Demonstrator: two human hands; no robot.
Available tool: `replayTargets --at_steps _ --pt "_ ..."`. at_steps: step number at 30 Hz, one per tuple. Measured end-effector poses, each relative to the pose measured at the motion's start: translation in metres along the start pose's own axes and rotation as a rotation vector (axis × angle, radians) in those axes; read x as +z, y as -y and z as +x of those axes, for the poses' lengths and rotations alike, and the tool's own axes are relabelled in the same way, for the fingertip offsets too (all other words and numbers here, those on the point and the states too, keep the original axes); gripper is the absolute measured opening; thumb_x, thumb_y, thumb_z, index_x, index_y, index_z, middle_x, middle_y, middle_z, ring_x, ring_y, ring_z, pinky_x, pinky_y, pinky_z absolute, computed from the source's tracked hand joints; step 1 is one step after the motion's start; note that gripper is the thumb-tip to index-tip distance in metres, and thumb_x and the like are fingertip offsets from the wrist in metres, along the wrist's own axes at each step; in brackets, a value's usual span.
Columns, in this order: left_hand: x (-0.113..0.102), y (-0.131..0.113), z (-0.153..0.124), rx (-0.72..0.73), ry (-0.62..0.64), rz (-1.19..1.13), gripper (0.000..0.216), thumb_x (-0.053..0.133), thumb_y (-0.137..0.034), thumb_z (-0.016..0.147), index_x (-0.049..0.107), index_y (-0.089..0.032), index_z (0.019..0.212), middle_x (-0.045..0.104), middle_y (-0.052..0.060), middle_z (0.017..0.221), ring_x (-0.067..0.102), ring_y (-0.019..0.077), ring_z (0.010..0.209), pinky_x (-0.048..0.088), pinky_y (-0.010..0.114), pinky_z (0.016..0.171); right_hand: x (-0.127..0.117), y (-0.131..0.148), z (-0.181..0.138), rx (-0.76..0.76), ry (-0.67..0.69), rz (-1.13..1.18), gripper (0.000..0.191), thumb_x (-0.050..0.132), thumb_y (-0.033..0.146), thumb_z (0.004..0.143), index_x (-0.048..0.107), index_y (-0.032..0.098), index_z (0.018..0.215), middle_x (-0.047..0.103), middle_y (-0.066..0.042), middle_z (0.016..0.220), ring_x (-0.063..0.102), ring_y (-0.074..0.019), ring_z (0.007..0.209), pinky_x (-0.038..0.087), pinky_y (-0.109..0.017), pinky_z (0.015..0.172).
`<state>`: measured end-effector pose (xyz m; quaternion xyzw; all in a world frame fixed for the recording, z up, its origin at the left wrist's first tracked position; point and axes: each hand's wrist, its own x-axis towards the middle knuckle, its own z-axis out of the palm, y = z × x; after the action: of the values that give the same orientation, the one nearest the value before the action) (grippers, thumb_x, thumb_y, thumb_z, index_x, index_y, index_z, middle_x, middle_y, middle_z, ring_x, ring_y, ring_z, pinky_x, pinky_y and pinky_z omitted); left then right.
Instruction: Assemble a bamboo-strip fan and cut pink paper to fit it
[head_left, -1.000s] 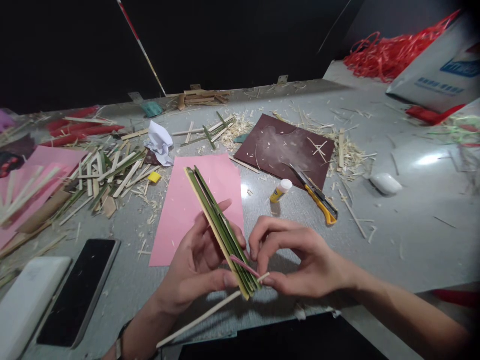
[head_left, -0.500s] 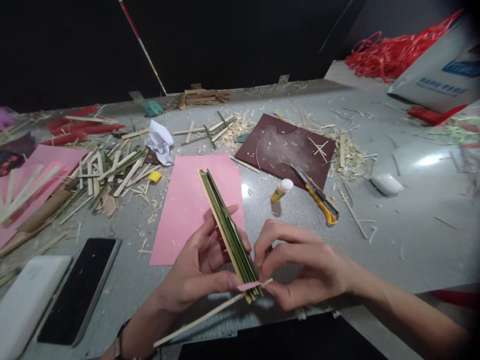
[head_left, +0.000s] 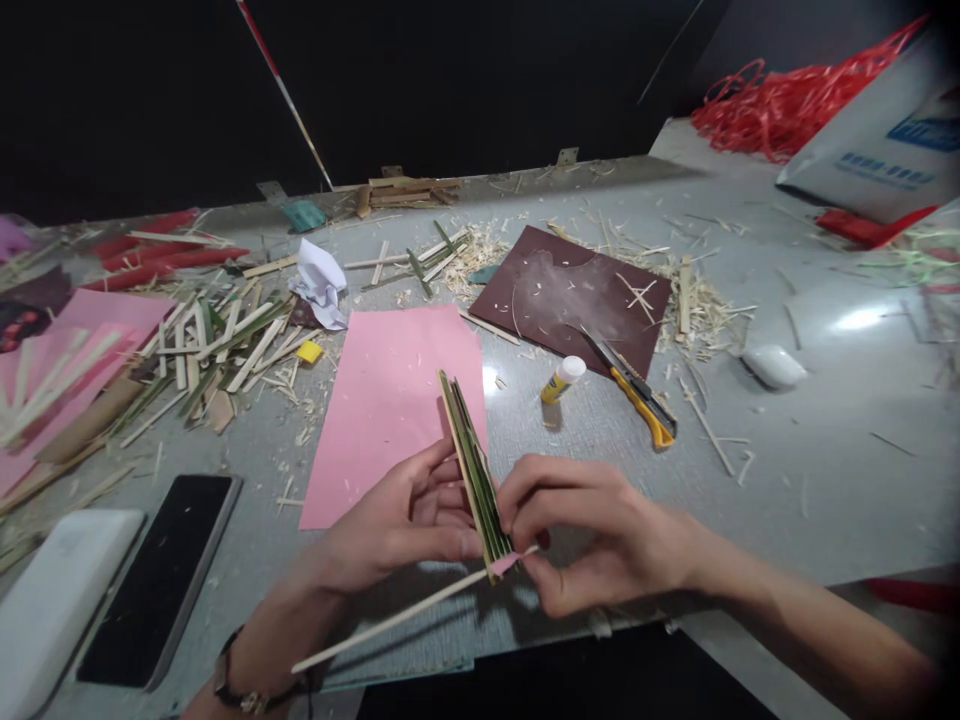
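My left hand (head_left: 420, 505) is closed around a bundle of green and pale bamboo strips (head_left: 475, 470), thumb along its near side. The bundle slants up and away over the lower right part of a pink paper sheet (head_left: 390, 400). A small pink paper piece (head_left: 505, 563) crosses the bundle's near end. At that end my right hand (head_left: 577, 525) pinches, its thumb and fingertips closed at the pink piece and the tip of a thin pale stick (head_left: 397, 625). The stick passes behind the bundle and sticks out toward the lower left.
A yellow glue stick (head_left: 563, 380) stands upright near a yellow utility knife (head_left: 637, 400), which lies partly on a dark sandpaper sheet (head_left: 525, 270). Loose bamboo strips (head_left: 217, 340) pile up at left. A phone (head_left: 159, 580) and a white mouse (head_left: 773, 367) lie on the table.
The bundle's far end has swung right and toward me, so it looks shorter. The pink piece has shifted slightly up and now tilts. The thin stick's free end has moved left.
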<state>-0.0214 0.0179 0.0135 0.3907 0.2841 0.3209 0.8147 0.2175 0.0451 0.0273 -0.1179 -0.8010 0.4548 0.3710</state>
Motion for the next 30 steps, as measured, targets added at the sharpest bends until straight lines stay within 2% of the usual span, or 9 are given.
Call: replayTargets --at_steps 4,7,10,13,18,21,23,26,30 --pt "-0.003 -0.018 -0.025 0.005 -0.23 0.608 0.056 0.071 -0.036 0.1 0.05 -0.032 0.152 0.072 0.007 0.12 0.076 0.0204 0.1 0.064 0.036 0.088 0.006 -0.007 0.001 0.083 -0.087 0.019 0.021 0.07 0.0 0.075 0.066 0.016 0.087 0.065 -0.004 0.099 0.06 -0.0107 0.076 0.053 -0.022 0.062" --pt "0.012 -0.026 -0.047 0.224 -0.436 1.249 0.043 0.074 -0.041 0.098 0.064 -0.032 0.139 0.073 0.006 0.123 0.075 0.023 0.107 0.063 0.035 0.091 0.011 -0.009 0.003 0.131 -0.129 0.028 0.022 0.068 0.0 0.074 0.066 0.018 0.086 0.064 -0.003 0.097 0.06 -0.0112 0.076 0.054 -0.023 0.062" --pt "0.038 -0.018 -0.051 0.46 -0.492 1.499 0.036 0.07 -0.037 0.101 0.064 -0.023 0.134 0.074 0.008 0.119 0.074 0.0235 0.106 0.062 0.036 0.092 0.016 -0.009 0.005 0.154 -0.166 0.047 0.02 0.069 0.001 0.076 0.066 0.018 0.087 0.063 -0.003 0.098 0.061 -0.0117 0.077 0.055 -0.024 0.063" --pt "0.057 0.0 -0.039 0.562 -0.582 1.541 0.044 0.066 -0.027 0.101 0.055 -0.017 0.143 0.077 0.008 0.104 0.075 0.0229 0.088 0.062 0.036 0.077 0.018 -0.008 0.005 0.189 -0.198 0.119 0.018 0.072 0.002 0.078 0.068 0.018 0.088 0.063 -0.003 0.1 0.063 -0.0122 0.08 0.057 -0.026 0.067" --pt "0.065 0.021 -0.025 0.51 -0.685 1.446 0.066 0.063 -0.02 0.096 0.041 -0.013 0.158 0.078 0.007 0.098 0.073 0.0198 0.071 0.06 0.034 0.065 0.019 -0.007 0.005 0.246 -0.214 0.198 0.018 0.074 0.003 0.08 0.071 0.018 0.09 0.064 -0.004 0.102 0.065 -0.0146 0.088 0.059 -0.028 0.074" --pt "0.067 0.022 -0.023 0.466 -0.695 1.325 0.06 0.063 -0.02 0.093 0.047 -0.014 0.151 0.076 0.004 0.092 0.066 0.0137 0.058 0.056 0.028 0.055 0.019 -0.006 0.005 0.247 -0.205 0.217 0.018 0.074 0.004 0.082 0.071 0.018 0.092 0.065 -0.004 0.104 0.066 -0.0142 0.089 0.059 -0.028 0.076" --pt "0.068 0.019 -0.021 0.451 -0.718 1.276 0.047 0.063 -0.02 0.092 0.055 -0.017 0.138 0.072 0.003 0.095 0.065 0.0136 0.064 0.055 0.028 0.058 0.019 -0.006 0.006 0.235 -0.207 0.204 0.018 0.074 0.004 0.083 0.071 0.019 0.093 0.064 -0.004 0.104 0.066 -0.014 0.09 0.059 -0.028 0.076" --pt "0.069 0.013 -0.017 0.56 -0.772 1.293 0.029 0.062 -0.015 0.091 0.059 -0.018 0.12 0.062 0.008 0.109 0.066 0.0192 0.096 0.059 0.033 0.079 0.019 -0.005 0.007 0.24 -0.219 0.179 0.018 0.072 0.003 0.084 0.07 0.019 0.093 0.063 -0.004 0.103 0.065 -0.0135 0.09 0.059 -0.027 0.075" --pt "0.065 0.008 -0.015 0.661 -0.673 1.22 0.017 0.061 -0.006 0.095 0.063 -0.02 0.104 0.059 0.007 0.116 0.061 0.0171 0.115 0.055 0.029 0.097 0.021 -0.004 0.009 0.26 -0.237 0.179 0.018 0.071 0.003 0.083 0.069 0.018 0.092 0.062 -0.004 0.103 0.065 -0.0138 0.091 0.059 -0.027 0.075"
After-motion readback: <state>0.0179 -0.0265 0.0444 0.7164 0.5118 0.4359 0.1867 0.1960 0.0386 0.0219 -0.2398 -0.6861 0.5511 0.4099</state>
